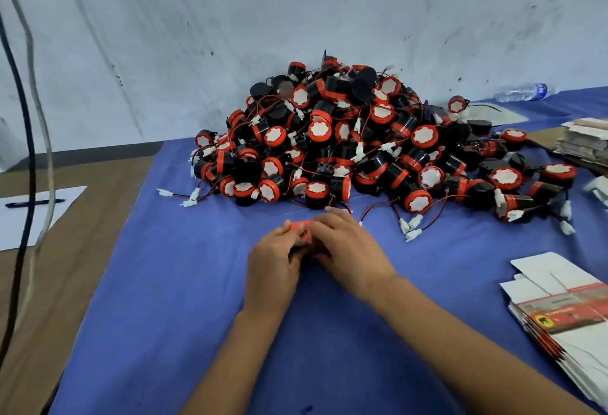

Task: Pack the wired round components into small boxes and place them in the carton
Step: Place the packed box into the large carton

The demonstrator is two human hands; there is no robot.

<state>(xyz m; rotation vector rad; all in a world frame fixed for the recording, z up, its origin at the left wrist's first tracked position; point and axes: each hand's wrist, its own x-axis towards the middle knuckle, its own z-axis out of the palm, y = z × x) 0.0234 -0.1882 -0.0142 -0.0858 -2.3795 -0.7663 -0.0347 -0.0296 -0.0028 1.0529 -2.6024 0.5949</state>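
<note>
A big pile of black round components (pixel 355 138) with red rims, white faces and red-black wires with white plugs lies on the blue cloth (pixel 164 283) against the wall. In front of the pile, my left hand (pixel 274 265) and my right hand (pixel 345 247) are closed together around a small red box (pixel 301 228). Only the box's top shows between my fingers. Whether a component is inside it is hidden.
A stack of flat, unfolded red-and-white small boxes (pixel 566 309) lies at the right edge. More stacked card (pixel 585 138) sits farther back on the right, near a plastic bottle (pixel 523 92). At left are a white sheet with a pen (pixel 33 203) and two hanging cables (pixel 29 118).
</note>
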